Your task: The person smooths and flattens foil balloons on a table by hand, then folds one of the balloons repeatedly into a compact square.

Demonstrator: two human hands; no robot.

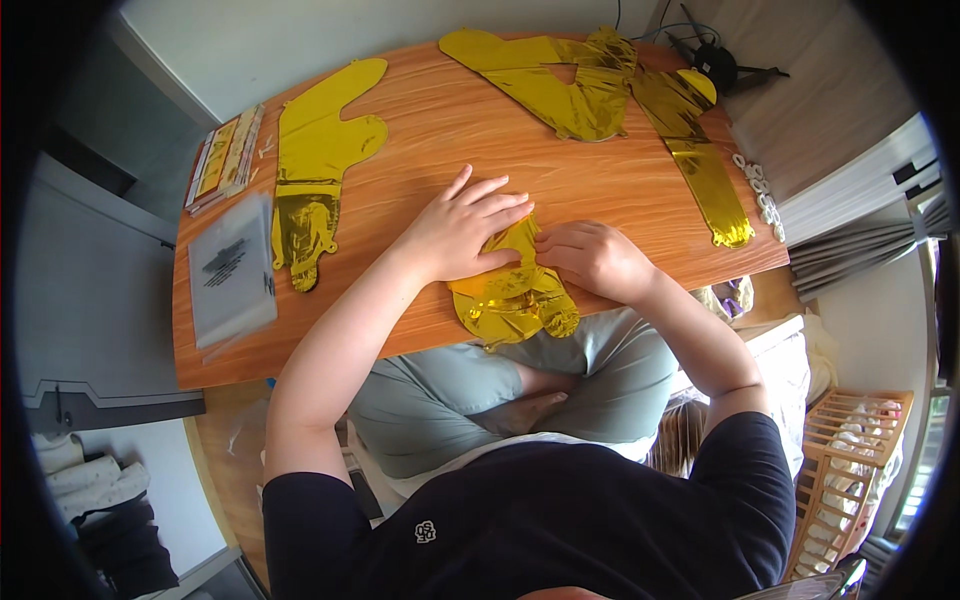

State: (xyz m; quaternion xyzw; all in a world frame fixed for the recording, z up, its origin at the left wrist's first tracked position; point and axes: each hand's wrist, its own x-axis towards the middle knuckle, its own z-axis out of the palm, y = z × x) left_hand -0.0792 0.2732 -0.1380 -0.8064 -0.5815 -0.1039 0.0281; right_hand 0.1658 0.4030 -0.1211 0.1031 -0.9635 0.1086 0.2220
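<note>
A crumpled gold foil balloon [500, 305], flat and without air, lies at the table's near edge, its lower part hanging over my lap. My left hand [455, 230] rests on its upper left side with fingers spread and thumb stretched across the foil. At the upper right side, my right hand [595, 258] has its fingers bent together against the foil edge, its fingertips partly hidden. Other flat gold foil balloons lie farther off: a curved one [325, 135] at the left, a wide one with a small opening [555, 85] at the back, and a long one [705, 165] at the right.
On the wooden table [420, 130], a clear plastic bag [232, 275] and a stack of booklets or packs [225, 160] sit at the left. Small white rings [762, 195] line the right edge. A black device [715, 65] with cables stands at the back right corner.
</note>
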